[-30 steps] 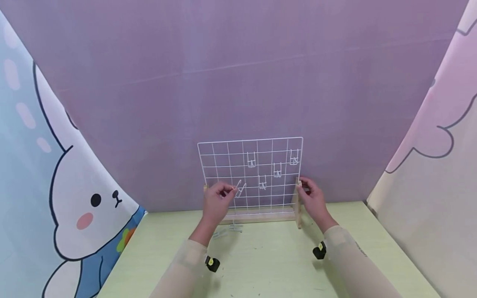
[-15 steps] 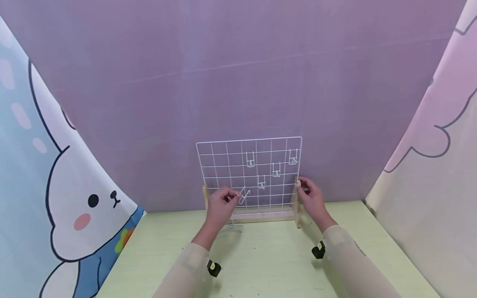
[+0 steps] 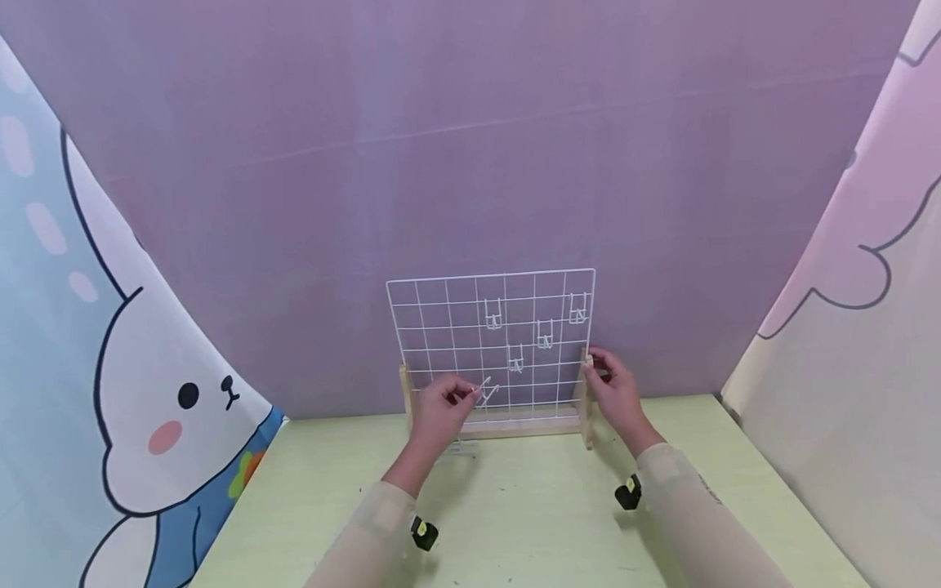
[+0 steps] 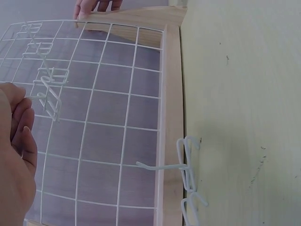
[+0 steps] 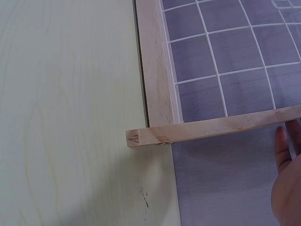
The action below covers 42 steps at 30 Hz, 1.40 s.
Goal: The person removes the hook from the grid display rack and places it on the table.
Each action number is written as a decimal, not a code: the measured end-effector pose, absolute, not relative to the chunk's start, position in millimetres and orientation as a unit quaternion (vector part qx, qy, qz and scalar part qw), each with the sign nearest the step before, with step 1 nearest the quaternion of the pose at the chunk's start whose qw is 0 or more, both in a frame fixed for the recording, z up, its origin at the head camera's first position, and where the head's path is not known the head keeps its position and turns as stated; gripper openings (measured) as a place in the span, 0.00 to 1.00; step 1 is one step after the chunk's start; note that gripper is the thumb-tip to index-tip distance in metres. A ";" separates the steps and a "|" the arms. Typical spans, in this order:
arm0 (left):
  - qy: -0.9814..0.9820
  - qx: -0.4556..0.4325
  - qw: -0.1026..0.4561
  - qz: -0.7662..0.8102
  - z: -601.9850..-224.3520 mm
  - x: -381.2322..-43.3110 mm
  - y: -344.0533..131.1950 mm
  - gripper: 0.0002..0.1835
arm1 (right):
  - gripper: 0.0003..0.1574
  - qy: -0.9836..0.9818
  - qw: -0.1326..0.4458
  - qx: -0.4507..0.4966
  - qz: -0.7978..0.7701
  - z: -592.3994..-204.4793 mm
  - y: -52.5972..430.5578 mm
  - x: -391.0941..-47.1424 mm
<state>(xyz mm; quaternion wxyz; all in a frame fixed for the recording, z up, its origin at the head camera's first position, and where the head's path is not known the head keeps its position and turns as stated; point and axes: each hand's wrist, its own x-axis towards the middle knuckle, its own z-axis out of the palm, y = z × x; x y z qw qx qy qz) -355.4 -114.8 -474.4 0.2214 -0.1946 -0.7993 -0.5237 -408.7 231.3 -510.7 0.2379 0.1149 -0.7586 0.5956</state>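
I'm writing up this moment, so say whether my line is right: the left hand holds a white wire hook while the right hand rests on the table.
Wrong about the right hand: it grips a wooden upright, as the head view shows. The left hand does hold a white wire hook.

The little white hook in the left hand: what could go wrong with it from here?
The white hook might slip, since the left hand pinches it only with the fingertips. Its bent wire could snag on the white grid. And a hard push might shift the wooden stand if the right hand, gripping its side post, loosened.
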 end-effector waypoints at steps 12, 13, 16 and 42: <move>-0.814 -0.192 0.199 -0.511 -483.7 -357.0 -109.7 0.07 | 0.21 -0.755 0.242 0.122 0.598 -510.2 234.3 -410.0; -0.815 -0.193 0.197 -0.510 -484.2 -357.0 -109.6 0.07 | 0.21 -0.755 0.243 0.122 0.597 -510.5 234.3 -410.2; -0.814 -0.198 0.190 -0.512 -485.5 -357.1 -109.4 0.05 | 0.21 -0.756 0.246 0.121 0.595 -510.3 234.5 -410.1; -0.852 -0.209 0.122 -0.465 -497.0 -360.4 -107.9 0.03 | 0.21 -0.746 0.247 0.126 0.605 -510.9 232.4 -409.6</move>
